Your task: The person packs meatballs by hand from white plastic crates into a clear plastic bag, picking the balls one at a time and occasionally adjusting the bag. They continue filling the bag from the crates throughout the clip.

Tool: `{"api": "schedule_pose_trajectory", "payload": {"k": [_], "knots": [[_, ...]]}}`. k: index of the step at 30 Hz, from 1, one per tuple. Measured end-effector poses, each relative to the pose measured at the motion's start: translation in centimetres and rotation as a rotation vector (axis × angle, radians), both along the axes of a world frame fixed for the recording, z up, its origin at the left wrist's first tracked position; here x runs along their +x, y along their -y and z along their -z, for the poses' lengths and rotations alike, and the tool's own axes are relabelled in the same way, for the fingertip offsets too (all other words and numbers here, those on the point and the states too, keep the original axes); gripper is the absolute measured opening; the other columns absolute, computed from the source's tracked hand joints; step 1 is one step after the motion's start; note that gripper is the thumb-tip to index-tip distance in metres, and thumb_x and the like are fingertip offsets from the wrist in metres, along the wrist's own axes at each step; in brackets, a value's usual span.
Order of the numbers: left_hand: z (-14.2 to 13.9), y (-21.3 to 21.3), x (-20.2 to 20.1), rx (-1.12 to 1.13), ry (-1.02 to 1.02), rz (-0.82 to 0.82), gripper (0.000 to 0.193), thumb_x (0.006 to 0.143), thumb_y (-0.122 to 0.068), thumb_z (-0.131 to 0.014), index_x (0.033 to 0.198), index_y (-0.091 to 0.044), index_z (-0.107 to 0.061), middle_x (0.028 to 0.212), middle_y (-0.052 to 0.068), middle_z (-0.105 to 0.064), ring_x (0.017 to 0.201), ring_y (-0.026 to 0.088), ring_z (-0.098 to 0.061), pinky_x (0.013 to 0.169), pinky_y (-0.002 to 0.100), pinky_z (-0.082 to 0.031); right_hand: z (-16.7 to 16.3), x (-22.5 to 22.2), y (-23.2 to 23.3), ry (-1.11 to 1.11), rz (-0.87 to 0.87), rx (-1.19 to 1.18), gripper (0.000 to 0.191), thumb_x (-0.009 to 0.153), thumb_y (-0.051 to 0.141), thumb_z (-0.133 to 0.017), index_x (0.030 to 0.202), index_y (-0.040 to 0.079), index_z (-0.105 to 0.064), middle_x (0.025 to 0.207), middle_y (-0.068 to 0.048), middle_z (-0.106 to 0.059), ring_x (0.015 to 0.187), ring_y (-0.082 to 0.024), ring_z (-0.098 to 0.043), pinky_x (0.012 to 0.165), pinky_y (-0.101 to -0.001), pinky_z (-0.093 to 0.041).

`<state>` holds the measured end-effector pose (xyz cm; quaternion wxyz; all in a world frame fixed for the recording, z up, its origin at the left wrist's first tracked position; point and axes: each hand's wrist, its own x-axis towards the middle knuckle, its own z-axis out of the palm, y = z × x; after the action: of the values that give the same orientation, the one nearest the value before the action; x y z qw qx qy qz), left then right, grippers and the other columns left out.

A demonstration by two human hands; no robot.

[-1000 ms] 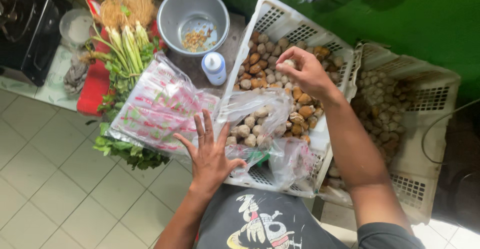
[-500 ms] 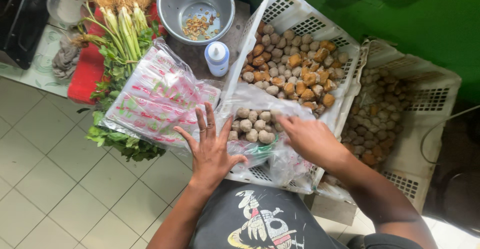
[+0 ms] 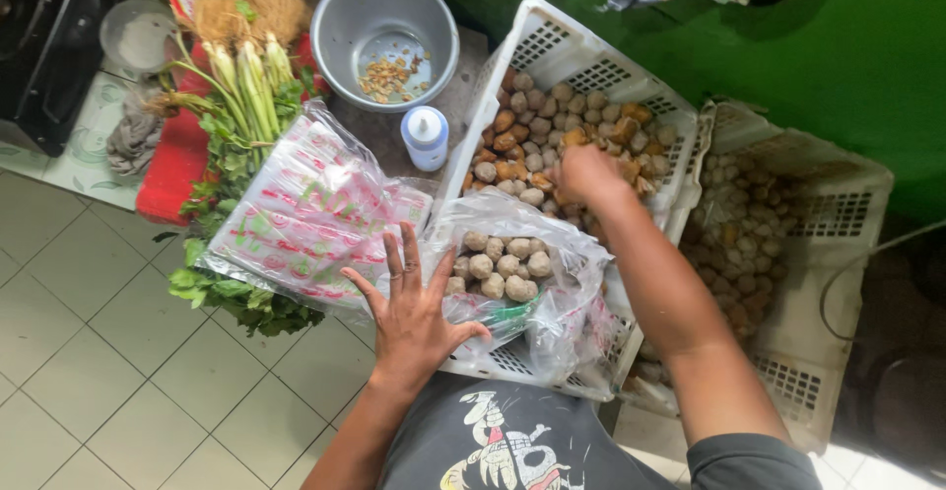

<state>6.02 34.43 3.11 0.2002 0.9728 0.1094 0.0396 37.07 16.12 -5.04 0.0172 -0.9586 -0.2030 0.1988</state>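
A person's left hand [image 3: 412, 317] lies flat with fingers spread, holding nothing, pressing on the edge of a clear plastic bag [image 3: 512, 273] of pale round balls that rests on the near corner of a white crate [image 3: 581, 56]. The right hand [image 3: 588, 176] reaches into the crate's brown and pale balls [image 3: 552, 130]; its grip cannot be told, being blurred.

White crates [image 3: 552, 46] hold brown and grey balls [image 3: 552, 130]; red-and-green printed bags [image 3: 315, 214], green wall [image 3: 788, 66].
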Motion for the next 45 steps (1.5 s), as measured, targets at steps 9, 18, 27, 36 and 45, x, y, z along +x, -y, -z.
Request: {"api": "schedule_pose_trajectory", "payload": {"k": [9,18,27,36,45], "knots": [[0.7,-0.1,-0.2,-0.065,0.086,-0.002,0.1,0.061,-0.06,-0.085,0.148,-0.02,-0.054,0.166,0.024,-0.004,0.154,0.04,0.002,0.108,0.083,0.002,4.1,2.6,-0.7,-0.149,-0.038,-0.139,0.05,0.088,0.046,-0.072,0.125,0.012,-0.068,0.124,-0.018,-0.068,0.117,-0.037,-0.064,0.097,-0.0463,-0.052],[0.8,0.8,-1.9,-0.012,0.554,0.093,0.03,0.092,-0.031,-0.078,0.12,-0.022,-0.074,0.156,0.009,-0.048,0.152,0.03,-0.034,0.125,0.065,-0.015,3.6,1.2,-2.9,-0.094,0.026,-0.081,0.049,0.09,0.047,-0.073,0.122,0.01,-0.069,0.122,-0.017,-0.07,0.114,-0.037,-0.066,0.096,-0.0505,-0.053],[0.8,1.0,-2.0,-0.072,0.505,0.283,0.025,0.092,-0.026,-0.077,0.114,-0.016,-0.075,0.127,0.0,-0.072,0.13,0.018,-0.061,0.122,0.051,-0.035,3.8,2.0,-4.5,-0.118,-0.083,-0.082,0.045,0.085,0.025,-0.074,0.128,0.017,-0.066,0.121,-0.016,-0.071,0.111,-0.037,-0.068,0.092,-0.0499,-0.055],[-0.3,1.2,-1.6,-0.014,0.418,0.404,0.043,0.092,-0.035,-0.072,0.131,-0.015,-0.069,0.104,-0.001,-0.074,0.111,0.017,-0.066,0.117,0.052,-0.034,-1.3,2.0,-2.3,-0.251,-0.152,0.284,0.046,0.077,0.031,-0.081,0.118,0.013,-0.07,0.113,-0.012,-0.076,0.103,-0.027,-0.072,0.091,-0.0403,-0.057],[0.5,0.1,-2.5,-0.004,0.429,0.585,0.05,0.09,-0.012,-0.065,0.139,-0.021,-0.067,0.099,-0.007,-0.074,0.097,0.01,-0.07,0.115,0.041,-0.043,-17.5,-9.8,-1.9,-0.508,-0.499,0.462,0.035,0.078,0.024,-0.078,0.11,0.013,-0.071,0.091,-0.003,-0.078,0.066,-0.016,-0.069,0.064,-0.0343,-0.056]]}}
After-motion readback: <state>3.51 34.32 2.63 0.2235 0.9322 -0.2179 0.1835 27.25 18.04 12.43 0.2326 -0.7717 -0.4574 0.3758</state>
